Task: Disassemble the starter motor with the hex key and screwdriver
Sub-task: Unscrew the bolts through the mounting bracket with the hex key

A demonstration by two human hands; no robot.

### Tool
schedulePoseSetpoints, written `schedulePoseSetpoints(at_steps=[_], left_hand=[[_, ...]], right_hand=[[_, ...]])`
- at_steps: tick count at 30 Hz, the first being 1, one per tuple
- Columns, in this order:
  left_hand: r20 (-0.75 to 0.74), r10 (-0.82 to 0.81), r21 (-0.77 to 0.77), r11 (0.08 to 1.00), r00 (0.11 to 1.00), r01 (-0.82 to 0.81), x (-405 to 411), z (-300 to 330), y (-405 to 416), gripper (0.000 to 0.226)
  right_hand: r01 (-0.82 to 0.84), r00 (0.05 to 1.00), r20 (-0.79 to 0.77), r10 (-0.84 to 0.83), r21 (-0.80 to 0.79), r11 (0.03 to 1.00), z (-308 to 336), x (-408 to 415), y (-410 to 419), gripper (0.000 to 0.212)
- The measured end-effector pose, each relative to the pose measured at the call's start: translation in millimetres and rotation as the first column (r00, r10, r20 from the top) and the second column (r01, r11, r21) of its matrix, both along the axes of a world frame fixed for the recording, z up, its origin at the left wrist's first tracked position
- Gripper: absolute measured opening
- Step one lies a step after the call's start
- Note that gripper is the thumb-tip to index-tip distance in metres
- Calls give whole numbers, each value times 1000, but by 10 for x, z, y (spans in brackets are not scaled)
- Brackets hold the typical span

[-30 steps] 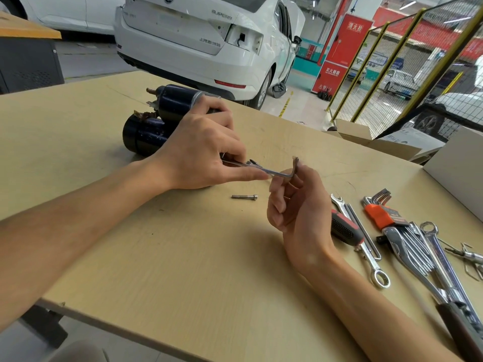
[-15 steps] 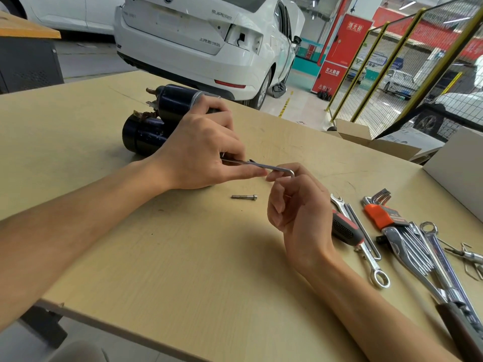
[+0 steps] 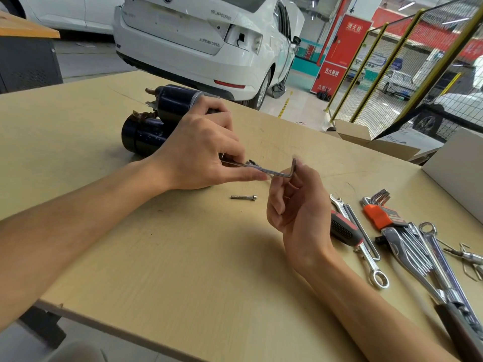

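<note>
The black starter motor lies on the wooden table at the back left. My left hand grips its near end, and the index finger stretches along the shaft of the L-shaped hex key. The key's long arm runs under my left fingers toward the motor; where its tip sits is hidden. My right hand pinches the key's short arm, which points upward. One removed bolt lies loose on the table just in front of both hands. The red-and-black screwdriver lies right of my right wrist.
An orange-holdered hex key set, several combination wrenches and a ratchet lie along the table's right side. Cardboard boxes stand at the back right edge. A white car is parked behind the table.
The key's short arm pointed up, swung down flat half a second ago, and points up again now as my right hand turns it. My left hand and the motor stayed put.
</note>
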State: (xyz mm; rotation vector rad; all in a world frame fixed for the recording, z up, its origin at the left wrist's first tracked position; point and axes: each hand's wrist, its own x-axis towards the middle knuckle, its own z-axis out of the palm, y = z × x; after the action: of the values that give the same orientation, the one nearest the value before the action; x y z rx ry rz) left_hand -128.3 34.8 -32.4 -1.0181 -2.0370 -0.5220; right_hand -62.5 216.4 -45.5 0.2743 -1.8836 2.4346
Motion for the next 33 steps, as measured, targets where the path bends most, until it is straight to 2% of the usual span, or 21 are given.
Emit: schedulePoseSetpoints(at_steps=[5, 11, 18, 25, 33], left_hand=[[-13, 0, 6, 1000, 1000, 0, -8, -2, 3, 45], [-13, 6, 2, 1000, 1000, -6, -6, 0, 1, 45], [11, 34, 7, 999, 999, -34, 22, 10, 10, 47], [22, 29, -1, 1000, 999, -29, 30, 14, 9, 46], [16, 14, 6, 1000, 1000, -14, 8, 2, 12, 44]], right_hand=[[-37, 997, -65, 39, 40, 999, 0, 17, 5, 41], [-33, 991, -124, 40, 60, 998, -22, 7, 33, 15], [62, 993, -105, -49, 127, 990, -38, 2, 39, 27], [97, 993, -75, -89, 115, 989, -25, 1, 32, 41], [138, 990, 3, -138, 74, 988, -39, -17, 27, 27]])
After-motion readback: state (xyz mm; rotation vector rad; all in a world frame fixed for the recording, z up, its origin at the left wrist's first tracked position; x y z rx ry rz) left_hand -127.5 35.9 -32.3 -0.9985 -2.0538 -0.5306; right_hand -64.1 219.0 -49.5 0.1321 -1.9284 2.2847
